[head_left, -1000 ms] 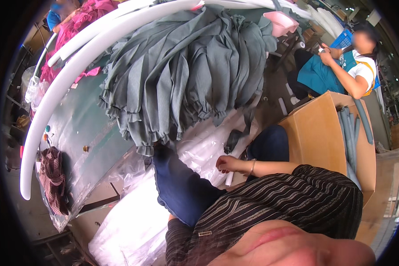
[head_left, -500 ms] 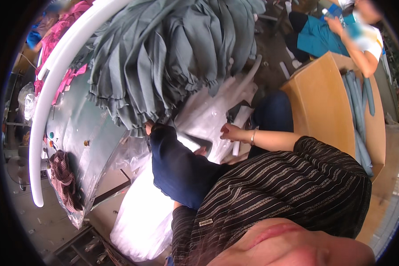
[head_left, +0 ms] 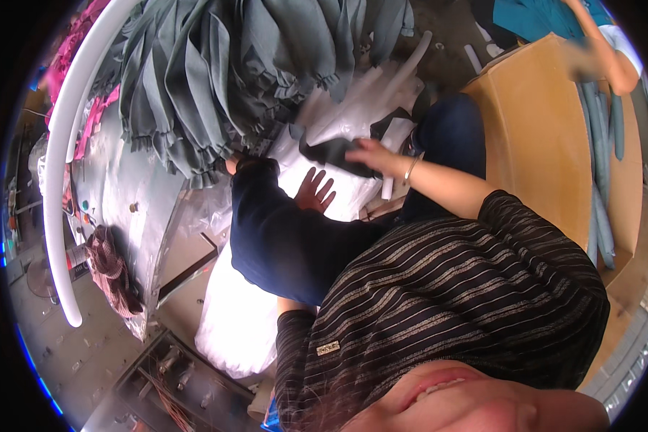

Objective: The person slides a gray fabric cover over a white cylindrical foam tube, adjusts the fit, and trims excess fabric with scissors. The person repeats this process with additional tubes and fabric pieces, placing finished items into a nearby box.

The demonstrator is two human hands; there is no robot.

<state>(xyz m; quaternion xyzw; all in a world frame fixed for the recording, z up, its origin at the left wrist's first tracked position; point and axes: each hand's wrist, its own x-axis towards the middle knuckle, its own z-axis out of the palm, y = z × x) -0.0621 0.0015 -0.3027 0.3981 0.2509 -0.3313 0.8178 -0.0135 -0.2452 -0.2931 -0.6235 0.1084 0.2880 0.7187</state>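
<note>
A dark grey fabric strip (head_left: 331, 153) hangs over white plastic sheeting in front of me, one end flicked up to the left. My right hand (head_left: 381, 157), a bracelet on its wrist, is closed at the strip, its fingertips blurred. Beside my bent leg (head_left: 281, 230), my left hand (head_left: 315, 193) has its fingers spread and holds nothing. The left forearm is mostly hidden behind that leg. Beyond both hands hangs a large bunch of grey-green gathered fabric pieces (head_left: 216, 79), their frilled ends toward me.
A big cardboard box (head_left: 522, 122) at right holds long grey rolls (head_left: 599, 180). A curved white tube (head_left: 54, 187) arches along the left, near a checked cloth (head_left: 110, 263). White plastic sheeting (head_left: 237, 324) lies below my leg. Another person (head_left: 605, 43) is at the upper right.
My right hand has moved left and up, and the dark strip has lifted. My left hand now shows its fingers spread. The view has shifted, and the other person is partly cut off.
</note>
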